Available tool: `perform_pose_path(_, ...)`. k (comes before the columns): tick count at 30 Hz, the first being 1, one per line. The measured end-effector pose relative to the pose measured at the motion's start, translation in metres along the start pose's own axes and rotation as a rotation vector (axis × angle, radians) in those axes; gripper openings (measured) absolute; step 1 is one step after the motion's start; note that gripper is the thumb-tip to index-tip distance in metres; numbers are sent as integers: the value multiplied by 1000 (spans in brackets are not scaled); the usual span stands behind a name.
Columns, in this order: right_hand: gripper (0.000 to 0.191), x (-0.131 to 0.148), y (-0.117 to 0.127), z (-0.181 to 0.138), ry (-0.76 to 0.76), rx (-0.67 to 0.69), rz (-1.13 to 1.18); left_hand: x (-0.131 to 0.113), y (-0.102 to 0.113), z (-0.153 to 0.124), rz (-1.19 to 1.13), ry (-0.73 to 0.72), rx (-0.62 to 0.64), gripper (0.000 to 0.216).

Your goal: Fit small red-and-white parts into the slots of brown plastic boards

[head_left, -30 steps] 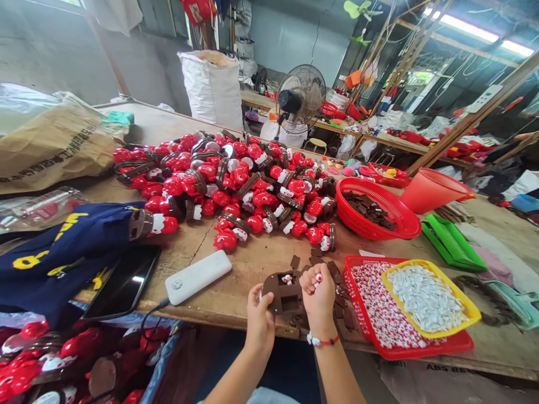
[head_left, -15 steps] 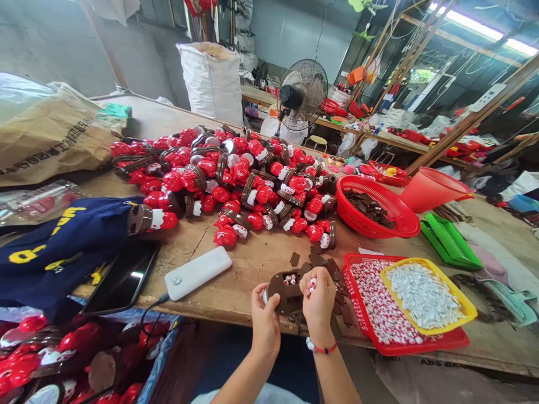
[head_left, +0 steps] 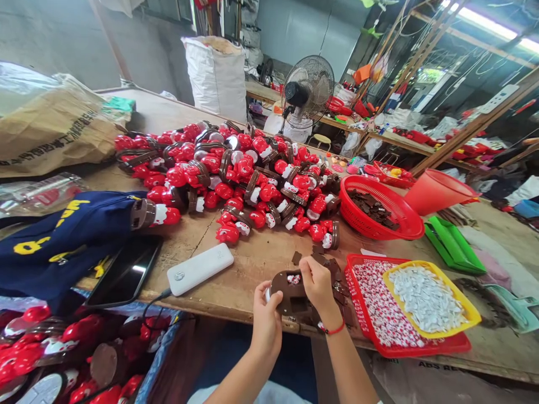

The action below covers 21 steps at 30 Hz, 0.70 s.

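My left hand is closed round one end of a toy figure, its brown plastic base turned up toward me. An opening in the base shows a few small white-and-red pieces. Over the far side of the base, my right hand has its fingers pinched together; whatever they hold is hidden. Loose flat brown plates lie just beyond the right hand. To the right, a red basket holds many white-and-red pieces, with a yellow tray of white pieces resting on it.
Red toy figures with brown bases are heaped across the table. A red colander holds brown plates. A white power bank, a phone, a green container and a fan stand around.
My right hand has moved up and over the base's opening. The white-and-red piece seen in its fingers earlier is out of sight now. My left hand keeps its hold.
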State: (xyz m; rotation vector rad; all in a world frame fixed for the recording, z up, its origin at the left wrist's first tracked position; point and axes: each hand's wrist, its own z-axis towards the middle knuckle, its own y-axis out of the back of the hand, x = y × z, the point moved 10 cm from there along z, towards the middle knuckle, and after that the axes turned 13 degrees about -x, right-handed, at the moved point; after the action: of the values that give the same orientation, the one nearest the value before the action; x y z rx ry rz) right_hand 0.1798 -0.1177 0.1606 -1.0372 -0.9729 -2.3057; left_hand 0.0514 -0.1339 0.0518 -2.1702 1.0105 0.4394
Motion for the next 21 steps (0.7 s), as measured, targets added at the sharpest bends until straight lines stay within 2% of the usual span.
perform_pose_path(4,39,-22,7,-16,-357,-175,405,4,1,3,-29,17,-18,41)
perform_pose_path(6,37,-29,6,-27,-469,-249,542,3,0,2,-32,-3,-30,41)
perform_pose_path(11,33,-36,21,-39,-475,-465,546,-6,-8,-3,-28,-112,-44,36)
perform_pose_path(14,33,-43,21,-38,-526,-503,574,-6,-12,-2,-36,-126,-52,37)
perform_pose_path(21,31,-55,23,-33,-740,-567,796,-1,-11,5,-118,-52,-74,37)
